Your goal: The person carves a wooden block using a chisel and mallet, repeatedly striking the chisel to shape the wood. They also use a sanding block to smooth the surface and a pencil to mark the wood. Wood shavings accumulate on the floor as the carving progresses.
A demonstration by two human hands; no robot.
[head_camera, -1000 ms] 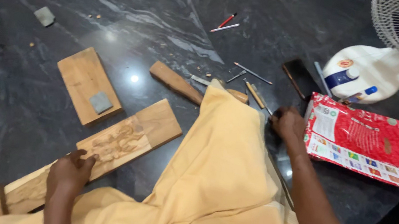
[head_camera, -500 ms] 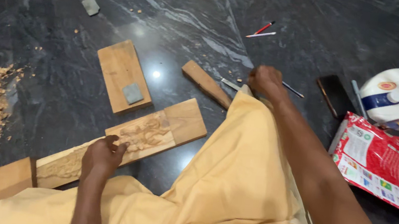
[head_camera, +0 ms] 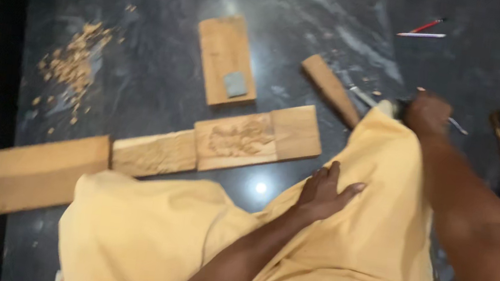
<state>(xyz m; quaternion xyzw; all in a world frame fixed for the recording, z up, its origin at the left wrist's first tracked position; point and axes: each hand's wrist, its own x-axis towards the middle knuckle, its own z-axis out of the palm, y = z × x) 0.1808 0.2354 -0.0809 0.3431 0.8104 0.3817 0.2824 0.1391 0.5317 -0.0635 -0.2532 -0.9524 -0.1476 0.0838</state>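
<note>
Right hand (head_camera: 427,112) closed around a tool (head_camera: 460,126) by the mallet (head_camera: 331,88); left hand (head_camera: 324,193) open on cloth. Lifted carelessly, the tool could scratch the carving (head_camera: 239,139).

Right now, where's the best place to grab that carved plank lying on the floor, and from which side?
Grip the carved plank at its plain uncarved right end, coming from above with fingers across the width. That end lies flat, bare and nearest the left hand, which rests on the yellow cloth.

floor woodcarving workspace; carved plank (head_camera: 242,138); wood chips (head_camera: 71,67); dark stone floor (head_camera: 144,78)
</note>
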